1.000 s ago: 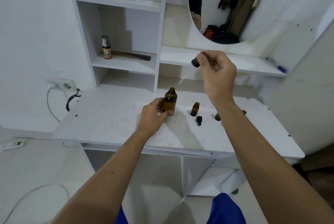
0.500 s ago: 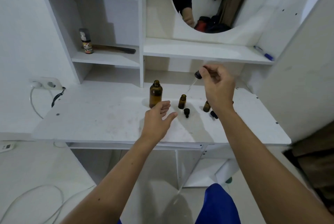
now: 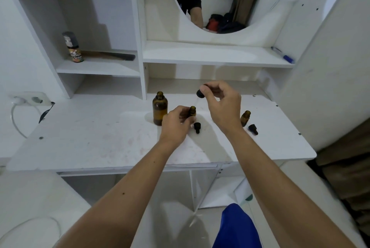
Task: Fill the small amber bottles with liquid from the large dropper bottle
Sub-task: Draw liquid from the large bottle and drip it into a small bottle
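Right hand [image 3: 222,105] has a pinch grip on the black bulb of the dropper [image 3: 200,94], held up in the air with its glass tube pointing down toward the open mouth of a small amber bottle [image 3: 192,111]. The tube is thin and blurry, so can't say if there's liquid in it or if the tip touches the bottle. Left hand [image 3: 176,124] is clenched around that small bottle, which stands upright on the white counter [image 3: 96,129]. Can't see any fill level in it, the fingers cover most of the glass.

Just left of that hand stands the large amber bottle [image 3: 160,110], uncapped; the dark glass makes the level hard to read. A small black cap [image 3: 197,127] lies on the counter right by the left hand. Off to the right, past the right wrist, another small amber bottle [image 3: 245,118] stands open with its own black cap [image 3: 253,129] lying beside it.
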A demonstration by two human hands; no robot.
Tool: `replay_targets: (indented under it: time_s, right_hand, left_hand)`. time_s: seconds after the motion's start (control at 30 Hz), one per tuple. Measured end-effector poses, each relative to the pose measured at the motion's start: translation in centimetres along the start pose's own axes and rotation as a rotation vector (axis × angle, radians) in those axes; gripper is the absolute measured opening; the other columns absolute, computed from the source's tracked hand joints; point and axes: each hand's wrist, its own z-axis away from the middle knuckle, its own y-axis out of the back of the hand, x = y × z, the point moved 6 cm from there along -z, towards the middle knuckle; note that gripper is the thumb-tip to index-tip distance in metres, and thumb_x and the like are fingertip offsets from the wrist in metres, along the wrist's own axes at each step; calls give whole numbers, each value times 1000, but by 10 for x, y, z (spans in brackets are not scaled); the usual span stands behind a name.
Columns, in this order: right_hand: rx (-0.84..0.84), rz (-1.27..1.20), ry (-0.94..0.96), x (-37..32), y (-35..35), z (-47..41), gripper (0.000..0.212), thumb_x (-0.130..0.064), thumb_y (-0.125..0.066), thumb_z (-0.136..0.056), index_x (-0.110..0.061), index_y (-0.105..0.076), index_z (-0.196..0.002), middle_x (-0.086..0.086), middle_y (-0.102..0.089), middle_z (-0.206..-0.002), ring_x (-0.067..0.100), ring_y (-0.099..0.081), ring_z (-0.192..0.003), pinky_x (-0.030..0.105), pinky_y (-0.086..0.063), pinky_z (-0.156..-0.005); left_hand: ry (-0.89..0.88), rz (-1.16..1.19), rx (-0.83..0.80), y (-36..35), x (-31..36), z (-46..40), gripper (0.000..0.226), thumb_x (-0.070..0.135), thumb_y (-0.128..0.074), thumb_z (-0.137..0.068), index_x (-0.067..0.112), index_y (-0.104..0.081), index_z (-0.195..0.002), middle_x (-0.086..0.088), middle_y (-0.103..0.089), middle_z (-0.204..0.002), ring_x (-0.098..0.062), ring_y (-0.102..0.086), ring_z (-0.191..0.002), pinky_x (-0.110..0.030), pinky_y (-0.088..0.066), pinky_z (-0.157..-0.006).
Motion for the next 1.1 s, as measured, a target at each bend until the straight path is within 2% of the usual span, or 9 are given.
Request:
replay_targets:
  time_s: [0.17,0.3,0.47,0.6,0.67,0.8,0.83,0.97,1.1]
  right_hand:
    - [13,36,-8,3,-2,0,9,-14,-74,-98,-8,-78,-92,-4,-80,-83,7,-76,-82,21,-59,-84]
    - [12,33,-36,3,-1,0,9,-18,-74,-99,-11,-78,-95,-6,-80,-85,4,-75,-82,12,-52,-80]
    - [37,6,-60,-3,7,0,7,-22,-77,-97,-16,-77,-100,-7,-80,-89,-1,-72,-82,11,-52,-80]
    - [96,-47,-24,-24,15,-5,5,-21,-75,-98,-20,-74,-103,-10,-78,-94,-4,-72,-85,11,-52,-81]
    - [106,-109,7,-37,14,-8,5,-17,-75,-99,-16,-74,-104,-9,-78,-95,-4,-73,-87,12,-54,-83]
    - [84,-172,88,-59,2,-14,9,-14,-75,-98,-10,-74,-106,-3,-78,-97,3,-75,-91,16,-56,-86]
    - [75,-190,98,-63,-4,-16,10,-13,-76,-98,-10,-74,-107,-2,-78,-98,6,-75,-93,18,-57,-87]
    - [47,-259,96,-73,-27,-20,8,-13,-77,-97,-15,-74,-104,-4,-78,-97,12,-76,-94,25,-59,-90]
    - [9,-235,100,-74,-45,-18,9,-13,-78,-96,-17,-74,-103,-6,-78,-96,11,-76,-92,25,-61,-90]
  left_hand:
    - [-13,-32,5,0,0,0,26,14,-77,-92,16,-71,-117,11,-76,-100,2,-71,-94,-9,-54,-84]
    - [-17,-49,10,0,0,1,24,16,-77,-93,18,-72,-116,16,-73,-95,4,-70,-92,-9,-52,-83]
    - [-36,-58,13,0,2,2,27,16,-78,-92,17,-72,-119,14,-73,-98,1,-70,-94,-17,-56,-90]
    - [-30,-45,-2,5,6,9,45,13,-79,-91,12,-65,-133,3,-74,-118,-9,-70,-108,-26,-55,-101]
    - [-25,-41,-10,11,5,16,44,8,-74,-94,10,-63,-137,-2,-72,-123,-12,-68,-113,-27,-54,-104]
    - [-16,-26,-23,44,-8,38,37,2,-64,-98,16,-65,-133,5,-72,-119,-1,-68,-109,-8,-50,-95]
    - [-11,-28,-5,57,-13,43,36,4,-65,-98,17,-66,-131,7,-73,-116,2,-68,-105,-7,-50,-94]
    - [56,42,48,102,-25,56,38,12,-79,-89,16,-71,-126,7,-77,-106,-5,-73,-97,-22,-58,-94]
    - [117,101,95,124,-29,53,47,14,-86,-83,14,-69,-127,2,-77,-105,-10,-74,-96,-28,-61,-92]
